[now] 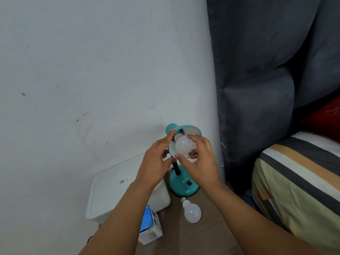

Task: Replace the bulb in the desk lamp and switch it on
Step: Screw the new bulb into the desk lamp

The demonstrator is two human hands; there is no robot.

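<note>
A teal desk lamp stands on a brown table (202, 236), its round base (181, 186) carrying a black rocker switch (189, 183). Its shade (187, 128) tilts toward me. A white bulb (184, 144) sits inside the shade with its metal screw base at the socket. My right hand (198, 159) has its fingers curled around that bulb. My left hand (158, 162) touches the left side of the shade, fingers spread along its rim. A second white bulb (192, 211) lies loose on the table in front of the lamp base.
A white plastic container (110, 196) stands left of the lamp against the white wall. A blue and white bulb box (150, 225) lies near my left forearm. To the right are a grey padded headboard (257, 107) and a striped bed (294, 181).
</note>
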